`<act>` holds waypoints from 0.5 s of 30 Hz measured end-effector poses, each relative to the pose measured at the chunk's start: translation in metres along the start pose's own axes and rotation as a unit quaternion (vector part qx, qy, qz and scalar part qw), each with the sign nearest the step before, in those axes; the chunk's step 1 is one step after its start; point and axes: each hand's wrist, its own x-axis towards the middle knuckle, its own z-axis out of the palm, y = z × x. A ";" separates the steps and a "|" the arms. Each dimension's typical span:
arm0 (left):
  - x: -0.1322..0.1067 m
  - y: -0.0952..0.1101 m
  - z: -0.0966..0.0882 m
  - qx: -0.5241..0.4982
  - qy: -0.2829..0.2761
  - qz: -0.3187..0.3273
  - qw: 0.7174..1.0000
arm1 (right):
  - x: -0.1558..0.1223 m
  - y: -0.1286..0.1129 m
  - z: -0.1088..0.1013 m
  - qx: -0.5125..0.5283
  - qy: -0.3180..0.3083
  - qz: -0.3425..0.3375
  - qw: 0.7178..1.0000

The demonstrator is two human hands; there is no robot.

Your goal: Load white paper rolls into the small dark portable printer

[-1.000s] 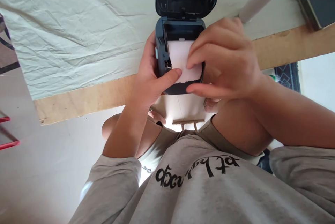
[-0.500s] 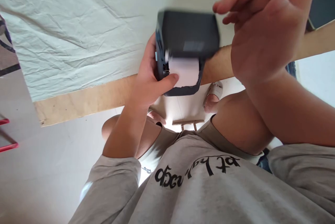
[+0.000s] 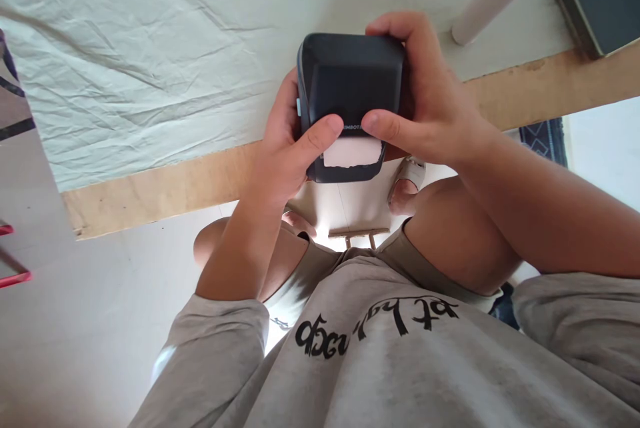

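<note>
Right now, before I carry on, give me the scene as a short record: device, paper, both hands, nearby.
Device: dark; lid down, latching not visible
Paper: white, ragged edge, showing below the lid
Left hand: holds device's left side, thumb on lid
Right hand: holds device's right side, thumb on lid
Nearby: white roll on pale cloth, right of the device

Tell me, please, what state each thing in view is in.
Printer: gripped from both sides.
Lid: down over the printer; whether latched, I cannot tell.
Paper: showing below the lid, edge jagged.
Left hand: gripping, thumb on the lid.
Right hand: gripping, thumb on the lid.
Roll: standing on end.
Cloth: wrinkled.
</note>
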 end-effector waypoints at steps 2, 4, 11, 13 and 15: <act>-0.001 0.007 0.004 -0.009 0.011 -0.019 1.000 | 0.002 0.002 -0.001 -0.024 0.007 -0.020 0.999; -0.001 0.012 0.007 -0.018 0.017 -0.036 0.999 | 0.003 0.004 -0.002 -0.039 0.006 -0.022 0.999; 0.001 0.014 0.011 -0.013 0.027 -0.063 0.998 | 0.004 0.006 -0.001 -0.014 0.002 -0.001 1.000; 0.002 0.013 0.011 -0.011 0.036 -0.056 0.998 | 0.004 0.006 0.000 -0.006 0.010 0.004 1.000; 0.003 0.012 0.012 -0.034 0.040 -0.048 0.997 | 0.004 0.006 0.000 -0.010 0.012 0.014 1.000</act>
